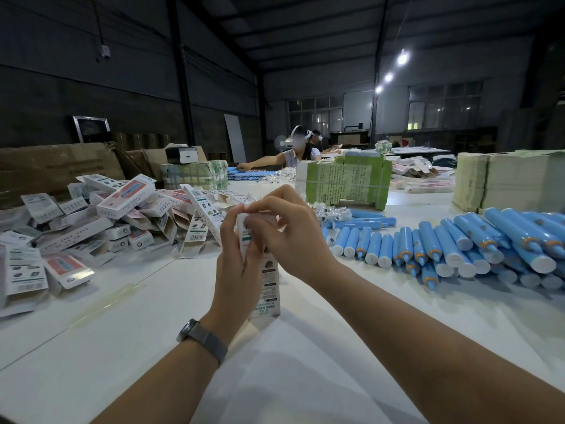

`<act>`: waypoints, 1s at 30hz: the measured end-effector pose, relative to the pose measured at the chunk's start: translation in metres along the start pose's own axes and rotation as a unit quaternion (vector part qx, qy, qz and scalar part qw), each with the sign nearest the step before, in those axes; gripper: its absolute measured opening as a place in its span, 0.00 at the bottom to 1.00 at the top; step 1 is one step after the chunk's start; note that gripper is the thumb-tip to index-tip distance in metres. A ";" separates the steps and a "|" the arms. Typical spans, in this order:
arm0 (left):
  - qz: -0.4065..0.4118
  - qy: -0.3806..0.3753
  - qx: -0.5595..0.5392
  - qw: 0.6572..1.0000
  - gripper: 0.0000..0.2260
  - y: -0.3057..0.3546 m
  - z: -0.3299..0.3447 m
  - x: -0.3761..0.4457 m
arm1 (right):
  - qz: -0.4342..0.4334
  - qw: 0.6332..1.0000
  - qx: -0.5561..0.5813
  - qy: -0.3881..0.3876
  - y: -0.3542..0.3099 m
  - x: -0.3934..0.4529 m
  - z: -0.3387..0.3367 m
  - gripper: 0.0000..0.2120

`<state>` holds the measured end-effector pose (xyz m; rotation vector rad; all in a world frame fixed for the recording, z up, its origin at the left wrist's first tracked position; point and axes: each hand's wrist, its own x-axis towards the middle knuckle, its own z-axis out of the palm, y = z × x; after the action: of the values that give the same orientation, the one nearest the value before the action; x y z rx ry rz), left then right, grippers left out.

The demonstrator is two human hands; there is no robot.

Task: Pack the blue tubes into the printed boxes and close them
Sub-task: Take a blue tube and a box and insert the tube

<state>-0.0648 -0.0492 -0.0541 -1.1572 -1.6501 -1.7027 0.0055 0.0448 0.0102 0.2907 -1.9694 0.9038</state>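
One printed box [265, 276] in hand, item of the moment. We hold it upright, long axis near vertical, bottom end just above or touching the white table [305, 347]; can't tell which. Left hand [237, 270] wraps the box body from the left side, fingers curled round it. Right hand [287, 234] sits at the top end, fingertips pinching at what looks like the top flap; flap itself mostly hidden behind fingers. Both hands thus narrow and closed on the same box. We judge the step as closing the top end; whether a tube is already inside, can't tell.

Key relation: the top opening lies directly under the right fingertips, so the right hand is the nearer one for the tuck, left hand steadies.

Stock, right: blue tubes [452, 249], many, lying flat in rough rows w/ caps toward us, well apart from the hands, nearer the right arm.
Stock, left: pile of boxes [128, 209], loose heap, some w/ flaps open, nearer the left arm.
Misc: green bundle [345, 182] beyond the hands; stacked sheets [507, 182] far right; cardboard cartons [55, 169] far left. Another person [293, 151] works at the far end of the table.

Room: dim warehouse, dark roof, few lamps, windows at back.
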 end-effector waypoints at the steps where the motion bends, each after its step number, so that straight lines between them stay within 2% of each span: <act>1: 0.001 -0.006 0.004 1.000 0.25 -0.001 0.000 0.000 | 0.005 1.000 0.004 0.001 -0.001 0.000 0.001 0.04; 5: 0.005 -0.045 0.044 0.998 0.45 -0.009 0.000 0.000 | 0.014 1.000 0.020 0.013 -0.004 0.001 0.003 0.03; 10: -0.001 -0.047 0.061 0.997 0.54 -0.014 -0.001 -0.001 | 0.007 1.000 0.020 0.021 -0.004 0.003 0.003 0.03; 30: 0.002 -0.042 0.054 0.998 0.51 -0.016 0.000 0.004 | -0.016 0.999 -0.024 0.031 -0.007 0.007 0.002 0.04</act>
<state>-0.0803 -0.0460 -0.0599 -1.1937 -1.7668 -1.5605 0.0045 0.0397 0.0187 0.2634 -1.9210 0.8352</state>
